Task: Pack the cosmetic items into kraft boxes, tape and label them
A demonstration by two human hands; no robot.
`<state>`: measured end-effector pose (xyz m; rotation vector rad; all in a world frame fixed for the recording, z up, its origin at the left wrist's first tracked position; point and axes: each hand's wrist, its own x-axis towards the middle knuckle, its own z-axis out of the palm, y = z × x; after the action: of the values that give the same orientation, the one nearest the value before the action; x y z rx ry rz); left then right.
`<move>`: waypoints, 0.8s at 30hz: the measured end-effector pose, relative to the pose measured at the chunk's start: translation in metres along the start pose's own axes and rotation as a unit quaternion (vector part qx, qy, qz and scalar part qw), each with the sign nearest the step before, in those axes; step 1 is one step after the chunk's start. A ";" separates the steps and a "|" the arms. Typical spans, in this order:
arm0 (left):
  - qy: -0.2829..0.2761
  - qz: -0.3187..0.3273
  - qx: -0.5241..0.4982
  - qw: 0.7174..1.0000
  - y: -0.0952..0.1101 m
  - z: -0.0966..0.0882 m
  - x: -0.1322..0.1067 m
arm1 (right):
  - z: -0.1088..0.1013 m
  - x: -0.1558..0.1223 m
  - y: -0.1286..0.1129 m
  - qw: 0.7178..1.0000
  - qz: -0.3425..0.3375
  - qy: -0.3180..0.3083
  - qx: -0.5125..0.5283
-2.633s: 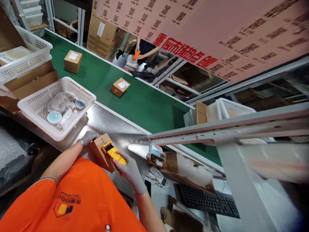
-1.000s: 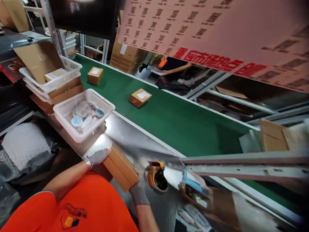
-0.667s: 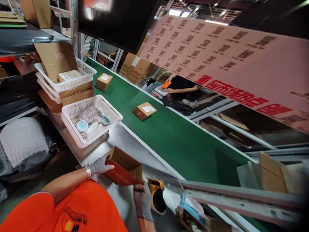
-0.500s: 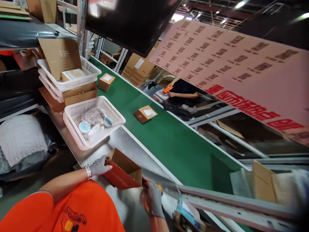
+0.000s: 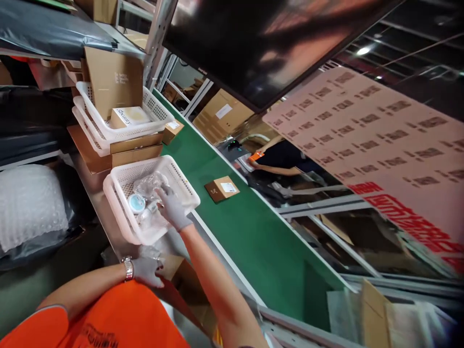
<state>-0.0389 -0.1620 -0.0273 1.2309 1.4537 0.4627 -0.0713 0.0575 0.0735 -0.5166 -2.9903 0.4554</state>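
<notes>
My right hand, in a grey glove, reaches into a white mesh basket on the steel bench. Its fingers rest among the clear-wrapped items and a small round blue-lidded tin; whether they grip anything I cannot tell. My left hand, gloved and with a wristwatch, holds the edge of an open brown cardboard box close to my orange shirt. My right forearm crosses over that box and hides part of it.
A green conveyor belt runs past the bench with a labelled carton on it and another farther back. Stacked white baskets with boxes sit behind. Bubble wrap lies left. Another person's arm works across the belt.
My right hand left the yellow tape dispenser by the box and reached up into the near basket. My left hand stayed on the box. My head turned left and upward.
</notes>
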 end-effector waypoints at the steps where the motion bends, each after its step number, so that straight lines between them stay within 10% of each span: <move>1: -0.016 0.006 -0.005 1.000 0.002 -0.007 -0.008 | 0.003 0.015 -0.002 0.999 0.000 -0.028 -0.045; 5: -0.013 0.063 -0.058 0.996 0.020 -0.040 -0.056 | -0.004 0.046 0.004 0.992 0.025 -0.077 -0.101; 10: 0.091 0.172 -0.195 0.961 0.049 -0.104 -0.116 | -0.036 0.047 0.012 0.982 0.174 0.054 0.052; 13: 0.309 0.162 -0.210 0.913 0.059 -0.148 -0.122 | -0.056 0.041 -0.006 0.963 0.162 0.149 0.157; 18: 0.682 0.082 -0.101 0.719 0.057 -0.209 -0.093 | -0.079 0.023 -0.059 0.940 0.025 0.224 0.255; 24: 0.646 0.091 -0.042 0.757 0.037 -0.249 -0.097 | -0.076 0.024 -0.056 0.920 -0.130 0.100 0.356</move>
<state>-0.2609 -0.1470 0.1250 0.9276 2.3779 1.7332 -0.1026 0.0360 0.1637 -0.0848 -2.3938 1.2832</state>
